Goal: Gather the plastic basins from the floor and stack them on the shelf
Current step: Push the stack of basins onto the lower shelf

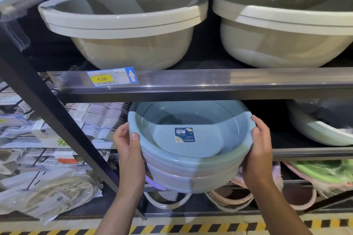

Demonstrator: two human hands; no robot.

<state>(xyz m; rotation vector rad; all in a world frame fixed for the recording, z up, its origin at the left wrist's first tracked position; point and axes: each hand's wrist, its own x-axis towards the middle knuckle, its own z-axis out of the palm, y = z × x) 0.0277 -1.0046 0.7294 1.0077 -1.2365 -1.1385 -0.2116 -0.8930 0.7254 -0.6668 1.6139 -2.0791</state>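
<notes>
the nested stack of blue basins (191,150) hangs tilted, mouth toward the person, half inside the bay under the price-tag shelf rail (210,80), likely angled to clear that rail. the left hand (127,145) and right hand (260,143) curl round opposite rims, thumbs on top, so the nest stays together. 2 beige basins (124,30) sit above the rail.

- The yellow price tag (102,79) on the shelf rail (210,80) says "8.00".
- The blue sticker (184,134) inside the blue basin (191,150) I hold says "MODERN", upside down.
</notes>
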